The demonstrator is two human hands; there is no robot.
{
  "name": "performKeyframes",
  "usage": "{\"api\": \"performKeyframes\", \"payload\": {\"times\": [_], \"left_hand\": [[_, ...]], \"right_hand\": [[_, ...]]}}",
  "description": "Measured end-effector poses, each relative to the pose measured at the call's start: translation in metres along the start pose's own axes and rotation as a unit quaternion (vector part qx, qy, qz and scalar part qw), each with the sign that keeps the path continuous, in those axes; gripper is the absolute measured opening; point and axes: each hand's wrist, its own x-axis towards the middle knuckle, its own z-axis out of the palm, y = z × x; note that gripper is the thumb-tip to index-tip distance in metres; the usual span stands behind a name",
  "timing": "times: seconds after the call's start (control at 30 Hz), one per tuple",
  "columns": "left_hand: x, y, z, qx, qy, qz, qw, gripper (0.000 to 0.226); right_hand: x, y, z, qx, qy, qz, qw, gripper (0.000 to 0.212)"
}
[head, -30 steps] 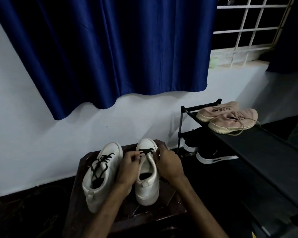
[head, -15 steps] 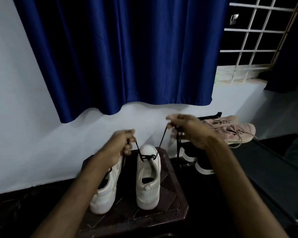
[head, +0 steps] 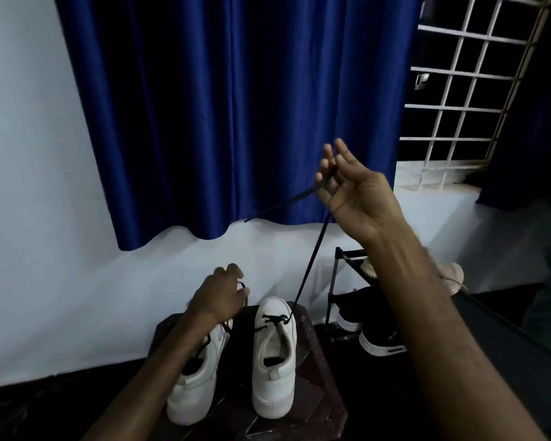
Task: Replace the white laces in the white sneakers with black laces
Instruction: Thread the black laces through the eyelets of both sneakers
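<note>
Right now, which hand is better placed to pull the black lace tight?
Right, probably. The right hand is raised and holds the black lace, which runs straight down to the front eyelets of the sneaker. The left hand sits low by the toe, pinching a short slack end.

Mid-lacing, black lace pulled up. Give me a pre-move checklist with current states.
1. Right hand has the black lace: ok. The strand crosses its fingers and runs taut down to the right sneaker.
2. Left hand has the other end: cannot tell. Only a dark strand shows at its curled fingertips.
3. Right sneaker steady on the stool: ok. It is upright, sole down.
4. Right sneaker fully laced: not ok. Only the toe-end eyelets are threaded.
5. Left sneaker laced black: cannot tell. Some black lace shows, but the forearm covers most of it.
</note>
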Motion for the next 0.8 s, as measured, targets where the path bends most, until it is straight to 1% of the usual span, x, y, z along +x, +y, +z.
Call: {"api": "performKeyframes", "payload": {"times": [0.03, 0.07, 0.1, 0.13, 0.17, 0.2, 0.23, 0.3, 0.43, 0.5, 0.63, 0.67, 0.7, 0.73, 0.77, 0.8], "left_hand": [[-0.003, 0.004, 0.001, 0.065, 0.038, 0.000, 0.997, 0.028], [-0.006, 0.013, -0.002, 0.054, 0.077, 0.009, 0.996, 0.028], [-0.011, 0.026, -0.010, -0.037, 0.099, 0.020, 0.994, 0.031], [-0.015, 0.042, -0.021, -0.189, 0.097, 0.025, 0.977, 0.039], [-0.020, 0.059, -0.031, -0.347, 0.050, 0.020, 0.936, 0.049], [-0.022, 0.073, -0.039, -0.457, -0.010, 0.016, 0.889, 0.055], [-0.023, 0.084, -0.046, -0.498, -0.046, 0.029, 0.865, 0.057], [-0.026, 0.095, -0.053, -0.486, -0.079, 0.072, 0.867, 0.051], [-0.028, 0.094, -0.043, -0.437, -0.160, 0.111, 0.878, 0.033], [-0.029, 0.089, -0.035, -0.423, -0.163, 0.121, 0.883, 0.028], [-0.028, 0.070, -0.032, -0.471, -0.148, 0.064, 0.867, 0.025], [-0.027, 0.064, -0.032, -0.466, -0.134, 0.060, 0.873, 0.023], [-0.026, 0.059, -0.032, -0.450, -0.114, 0.062, 0.884, 0.022], [-0.025, 0.054, -0.032, -0.424, -0.087, 0.070, 0.899, 0.022], [-0.023, 0.051, -0.030, -0.385, -0.054, 0.083, 0.918, 0.021], [-0.021, 0.049, -0.029, -0.332, -0.019, 0.098, 0.938, 0.020]], "right_hand": [[0.000, 0.003, 0.001, -0.007, 0.011, -0.010, 1.000, 0.031], [0.000, 0.006, 0.001, -0.022, 0.022, -0.020, 0.999, 0.032], [0.001, 0.010, 0.001, -0.036, 0.032, -0.029, 0.998, 0.033], [0.001, 0.015, 0.001, -0.046, 0.040, -0.036, 0.998, 0.034], [0.001, 0.020, 0.000, -0.051, 0.046, -0.039, 0.997, 0.035], [0.000, 0.025, 0.000, -0.051, 0.049, -0.038, 0.997, 0.036], [0.000, 0.029, -0.001, -0.049, 0.053, -0.036, 0.997, 0.036], [0.000, 0.038, -0.005, -0.035, 0.063, -0.031, 0.997, 0.037], [0.001, 0.051, -0.014, 0.005, 0.085, -0.029, 0.996, 0.035], [0.001, 0.054, -0.019, 0.003, 0.088, -0.025, 0.996, 0.035], [-0.002, 0.052, -0.035, -0.018, 0.118, -0.028, 0.992, 0.035], [-0.003, 0.050, -0.043, -0.042, 0.129, -0.027, 0.990, 0.035], [-0.004, 0.048, -0.050, -0.090, 0.133, -0.022, 0.987, 0.034], [-0.006, 0.047, -0.059, -0.179, 0.133, -0.004, 0.975, 0.031], [-0.009, 0.046, -0.066, -0.329, 0.131, 0.023, 0.935, 0.026], [-0.011, 0.046, -0.074, -0.524, 0.123, 0.054, 0.841, 0.023]]}}
